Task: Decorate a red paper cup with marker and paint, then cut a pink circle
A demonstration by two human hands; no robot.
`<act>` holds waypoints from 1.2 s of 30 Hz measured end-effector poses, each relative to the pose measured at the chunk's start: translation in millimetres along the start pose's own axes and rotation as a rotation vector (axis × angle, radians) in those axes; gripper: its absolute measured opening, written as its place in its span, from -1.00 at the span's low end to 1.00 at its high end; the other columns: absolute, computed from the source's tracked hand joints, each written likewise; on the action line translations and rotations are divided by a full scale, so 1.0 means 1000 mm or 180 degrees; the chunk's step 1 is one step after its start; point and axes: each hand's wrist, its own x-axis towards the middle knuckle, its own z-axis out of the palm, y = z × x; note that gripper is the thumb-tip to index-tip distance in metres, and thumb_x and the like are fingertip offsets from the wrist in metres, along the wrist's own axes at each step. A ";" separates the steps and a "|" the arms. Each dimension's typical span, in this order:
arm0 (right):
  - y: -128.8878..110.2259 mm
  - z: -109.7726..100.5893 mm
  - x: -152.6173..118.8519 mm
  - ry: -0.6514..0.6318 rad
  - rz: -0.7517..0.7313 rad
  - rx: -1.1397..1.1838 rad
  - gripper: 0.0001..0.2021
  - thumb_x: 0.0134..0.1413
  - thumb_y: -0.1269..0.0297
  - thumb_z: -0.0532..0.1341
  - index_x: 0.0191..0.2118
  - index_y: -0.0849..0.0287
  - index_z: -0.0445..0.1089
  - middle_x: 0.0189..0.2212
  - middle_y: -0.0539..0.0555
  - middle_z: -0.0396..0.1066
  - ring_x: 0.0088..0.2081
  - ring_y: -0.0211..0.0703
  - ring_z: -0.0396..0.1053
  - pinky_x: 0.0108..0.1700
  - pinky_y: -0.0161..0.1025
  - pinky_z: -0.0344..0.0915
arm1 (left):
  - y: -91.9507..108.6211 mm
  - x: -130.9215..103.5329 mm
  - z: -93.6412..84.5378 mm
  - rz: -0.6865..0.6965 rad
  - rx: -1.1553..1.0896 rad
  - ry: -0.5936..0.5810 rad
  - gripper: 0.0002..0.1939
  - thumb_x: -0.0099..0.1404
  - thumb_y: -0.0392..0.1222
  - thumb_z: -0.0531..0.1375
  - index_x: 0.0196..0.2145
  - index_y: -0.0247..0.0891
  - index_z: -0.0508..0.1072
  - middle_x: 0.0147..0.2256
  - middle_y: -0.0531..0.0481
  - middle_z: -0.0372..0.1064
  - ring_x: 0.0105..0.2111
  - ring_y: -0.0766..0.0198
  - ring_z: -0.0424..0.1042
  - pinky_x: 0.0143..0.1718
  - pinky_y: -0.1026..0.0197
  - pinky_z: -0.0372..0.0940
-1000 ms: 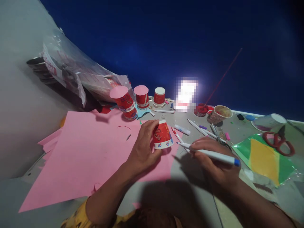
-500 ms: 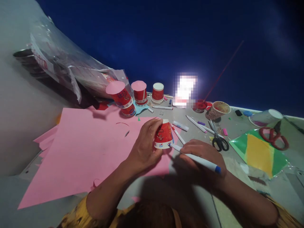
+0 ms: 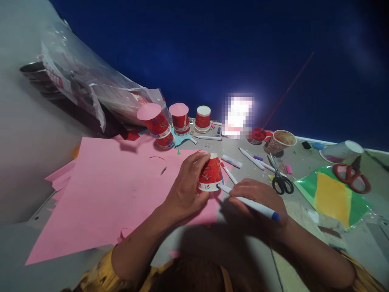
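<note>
My left hand (image 3: 189, 184) is closed around the side of a red paper cup (image 3: 210, 173), held upside down with its narrow white base up. Small blue and red flower marks run along the cup's white rim band. Between the fingers of my right hand (image 3: 258, 198) lies a white marker with a blue end (image 3: 255, 205). The marker's tip touches the white band at the cup's lower right. Pink paper (image 3: 112, 194) lies flat beneath and left of the cup. Just behind my right hand is another white marker (image 3: 229, 172).
Along the back stand stacked red cups with pink discs (image 3: 156, 121), another red cup (image 3: 203, 119) and a stained cup (image 3: 281, 142). Right of my hands lie black-handled scissors (image 3: 282, 184), loose markers (image 3: 251, 158) and red-handled scissors (image 3: 349, 178) on green and yellow sheets (image 3: 334, 198). Plastic bags (image 3: 85, 85) lean at left.
Both hands keep their hold on the cup and the marker. The marker's tip stays at the rim band, and its blue end has shifted slightly left. The whole view has moved a little.
</note>
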 end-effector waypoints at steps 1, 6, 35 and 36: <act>0.000 0.000 0.000 -0.0018 0.0007 -0.0006 -0.63 0.44 0.13 0.14 -0.43 0.04 0.48 -0.54 0.08 0.52 -0.40 -0.10 0.54 -0.28 -0.20 0.52 | 0.000 0.000 0.000 -0.0002 0.0008 -0.0009 -0.02 0.12 -0.47 0.19 0.44 0.00 0.05 0.33 -0.23 0.13 0.37 -0.15 0.20 0.38 -0.29 0.25; 0.001 -0.004 0.002 -0.0017 -0.0149 -0.0022 -0.70 0.43 0.16 0.18 -0.36 0.07 0.53 -0.50 0.07 0.56 -0.41 -0.14 0.54 -0.29 -0.23 0.52 | 0.000 0.000 0.000 0.0009 0.0037 -0.0034 -0.02 0.11 -0.48 0.18 0.44 0.00 0.04 0.33 -0.23 0.14 0.38 -0.15 0.19 0.39 -0.28 0.23; -0.005 -0.010 0.009 0.0511 -0.0483 -0.0146 -0.85 0.39 0.33 0.19 -0.24 0.09 0.50 -0.47 0.06 0.60 -0.44 -0.12 0.60 -0.39 -0.24 0.53 | -0.003 0.000 0.001 0.0097 0.0016 0.0042 0.00 0.07 -0.52 0.16 0.44 -0.07 0.07 0.33 -0.23 0.14 0.37 -0.13 0.19 0.38 -0.28 0.27; -0.005 -0.010 0.009 0.0522 -0.0517 -0.0150 -0.86 0.39 0.35 0.20 -0.23 0.08 0.50 -0.46 0.05 0.60 -0.43 -0.13 0.60 -0.37 -0.25 0.54 | -0.003 0.000 0.001 0.0108 0.0012 0.0041 0.00 0.07 -0.52 0.16 0.44 -0.07 0.06 0.33 -0.23 0.14 0.37 -0.13 0.19 0.38 -0.29 0.27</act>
